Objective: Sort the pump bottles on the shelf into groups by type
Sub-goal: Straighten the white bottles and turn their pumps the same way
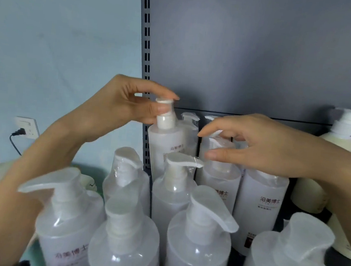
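The left hand [128,102] pinches the pump head [164,101] of a translucent pump bottle [165,144]. Its forefinger lies over the top of the head and its thumb presses the collar just beneath, so these fingers [163,92] stand narrow, closed on the pump. The bottle hangs straight below them with its long axis upright, its printed label facing the camera. The fingers hide which way the spout points, and the nearer bottles hide its base, so I cannot tell whether it rests on the shelf.

The right hand [262,142] holds nothing plainly. Its fingers [211,130] are loosely curved and parted, forefinger above and thumb straight below. A second pump head [218,140] lies in the gap between them; contact cannot be made out. Under the thumb stands that head's bottle [219,176], upright, and below the palm a labelled bottle [258,198] of the same type.

Between the two sets of fingers, and nearer the camera, another bottle [175,189] stands upright with its spout [184,161] pointing right, its tip just below the right thumb. Front-row bottles [199,243] crowd the foreground (spouts turned several ways). Beyond the right wrist stand cream bottles [338,137] against the shelf's grey back panel [265,55].
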A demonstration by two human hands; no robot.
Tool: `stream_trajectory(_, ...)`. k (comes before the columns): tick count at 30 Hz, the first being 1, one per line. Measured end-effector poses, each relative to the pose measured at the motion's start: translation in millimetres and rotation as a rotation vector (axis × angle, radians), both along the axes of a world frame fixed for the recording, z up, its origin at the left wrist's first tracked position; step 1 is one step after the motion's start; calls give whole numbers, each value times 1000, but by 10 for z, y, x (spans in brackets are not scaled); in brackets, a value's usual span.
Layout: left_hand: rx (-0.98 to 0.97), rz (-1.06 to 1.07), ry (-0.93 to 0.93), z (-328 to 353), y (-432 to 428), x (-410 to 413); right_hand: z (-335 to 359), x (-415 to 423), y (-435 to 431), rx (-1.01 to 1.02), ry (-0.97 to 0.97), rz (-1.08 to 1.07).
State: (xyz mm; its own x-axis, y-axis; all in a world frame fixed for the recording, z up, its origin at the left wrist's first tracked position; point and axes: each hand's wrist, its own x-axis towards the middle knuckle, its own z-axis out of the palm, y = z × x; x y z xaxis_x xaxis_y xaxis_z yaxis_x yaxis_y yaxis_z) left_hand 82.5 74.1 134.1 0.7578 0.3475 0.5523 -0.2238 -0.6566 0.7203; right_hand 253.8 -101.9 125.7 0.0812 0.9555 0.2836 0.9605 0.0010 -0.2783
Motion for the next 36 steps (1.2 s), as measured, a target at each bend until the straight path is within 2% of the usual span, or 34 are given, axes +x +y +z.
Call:
stream_trajectory(3,36,-10,-56,195,-16,-39,-12,-2,39,30,59,4)
stream_trajectory(6,66,-13,-60,258,-16,-55,-17,-5,41,16,38,14)
stream_trajectory(9,72,-22,-18,198,-11,-39,-22,23,8,-50,-58,28)
stream_trajectory(14,82,-22,95,71,-50,50,-20,82,-21,-102,-37,58)
stream_trajectory(18,93,17,190,25,-44,105,20,120,-80,-92,187,129)
stream_trajectory(22,144,64,284,-68,-17,122,30,142,-97,-48,265,126)
stream_trajectory(26,172,87,286,-95,30,70,8,133,-75,-31,293,131)
stream_trajectory(32,92,27,391,-110,164,-78,15,137,-61,-36,308,145)
stream_trajectory(36,114,27,338,-135,117,-66,11,149,-43,-42,302,150)
